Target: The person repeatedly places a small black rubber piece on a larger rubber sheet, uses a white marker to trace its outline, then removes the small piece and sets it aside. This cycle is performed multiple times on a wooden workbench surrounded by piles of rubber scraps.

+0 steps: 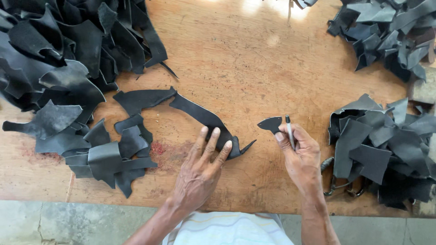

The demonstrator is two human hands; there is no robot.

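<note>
A long, curved strip of black leather point(200, 115) lies across the middle of the wooden table point(254, 59). My left hand point(202, 170) rests flat on its near end, fingers spread and pressing it down. My right hand point(299, 156) holds a small black pointed leather piece point(270, 123) together with a silver pen point(289, 130), just right of the strip's tip.
Large heaps of black leather scraps lie at the far left point(59, 50), near left point(109, 154), far right point(390, 31) and right point(381, 149). Metal scissors point(334, 183) poke out beside the right heap. The table's front edge runs below my hands.
</note>
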